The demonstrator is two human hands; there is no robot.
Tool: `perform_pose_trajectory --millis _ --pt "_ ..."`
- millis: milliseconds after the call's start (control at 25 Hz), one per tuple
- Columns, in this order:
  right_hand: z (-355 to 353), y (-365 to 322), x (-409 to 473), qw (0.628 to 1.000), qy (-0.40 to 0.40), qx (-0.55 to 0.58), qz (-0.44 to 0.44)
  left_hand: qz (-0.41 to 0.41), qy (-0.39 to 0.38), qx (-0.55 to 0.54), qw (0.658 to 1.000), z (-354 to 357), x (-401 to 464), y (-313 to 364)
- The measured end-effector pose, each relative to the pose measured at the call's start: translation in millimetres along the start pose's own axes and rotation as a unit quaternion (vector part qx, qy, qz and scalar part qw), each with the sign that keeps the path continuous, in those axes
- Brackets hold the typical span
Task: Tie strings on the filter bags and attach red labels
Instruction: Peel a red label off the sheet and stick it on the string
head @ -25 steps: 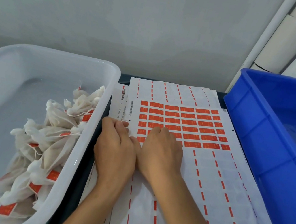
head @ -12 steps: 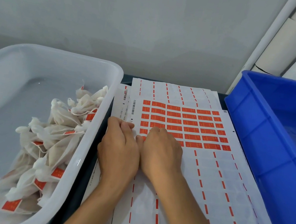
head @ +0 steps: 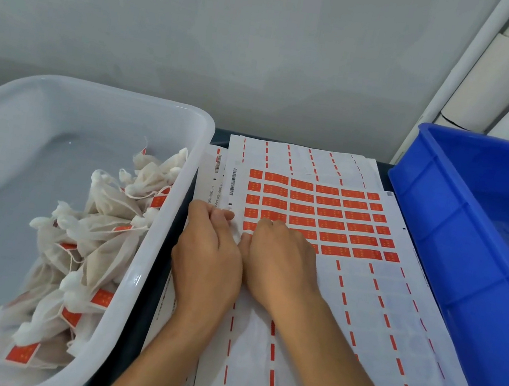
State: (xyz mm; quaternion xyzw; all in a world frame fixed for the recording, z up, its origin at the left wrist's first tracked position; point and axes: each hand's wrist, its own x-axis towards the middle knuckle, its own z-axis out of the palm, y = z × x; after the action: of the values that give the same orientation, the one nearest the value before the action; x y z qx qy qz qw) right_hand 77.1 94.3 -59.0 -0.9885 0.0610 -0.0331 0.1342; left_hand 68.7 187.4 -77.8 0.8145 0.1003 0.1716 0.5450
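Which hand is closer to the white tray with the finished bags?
The left hand. It rests at the label sheet's left edge, right beside the white tray's rim. The right hand lies farther in on the sheet, beyond the left hand.

I read this as a small packing workshop bench: left of the label sheets [head: 324, 223] a white plastic tub [head: 150, 263] of tagged filter bags [head: 98, 235], right of them a blue crate [head: 455, 256], bare grey wall [head: 236, 41] behind.

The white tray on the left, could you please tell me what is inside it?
The white tray holds tied filter bags with red labels; anything beneath the heap is covered.
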Motion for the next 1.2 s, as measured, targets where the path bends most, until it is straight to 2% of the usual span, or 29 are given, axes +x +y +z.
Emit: perform_pose_trajectory --millis 360,520,680,800,920,1040,1200 --pt "-0.5 9.9 10.7 0.998 -0.039 -0.016 -0.053 -0.008 -0.006 -0.043 0.999 -3.8 1.3 1.5" --pt "5.2 16.9 8.1 0.997 -0.004 0.011 -0.070 -0.002 -0.019 -0.056 0.998 -3.6 3.7 0.4" --pt "12.7 26.5 3.2 0.990 0.046 0.121 -0.048 -0.026 -0.010 -0.136 0.990 -5.1 9.5 0.7" --pt "17.9 32.6 1.0 0.977 0.088 0.189 -0.050 -0.011 -0.036 -0.090 0.995 -7.6 14.8 -1.3" --pt "23.5 34.4 0.1 0.972 0.099 0.192 -0.090 0.005 -0.083 -0.036 0.996 -8.7 19.9 -3.7" --pt "25.8 35.4 -1.6 0.970 0.092 0.182 -0.134 0.014 -0.104 -0.034 0.994 -10.6 21.2 -3.6" --pt "25.8 37.7 -3.3 0.968 0.097 0.174 -0.150 -0.001 -0.128 -0.046 0.991 -12.8 22.0 -2.4"
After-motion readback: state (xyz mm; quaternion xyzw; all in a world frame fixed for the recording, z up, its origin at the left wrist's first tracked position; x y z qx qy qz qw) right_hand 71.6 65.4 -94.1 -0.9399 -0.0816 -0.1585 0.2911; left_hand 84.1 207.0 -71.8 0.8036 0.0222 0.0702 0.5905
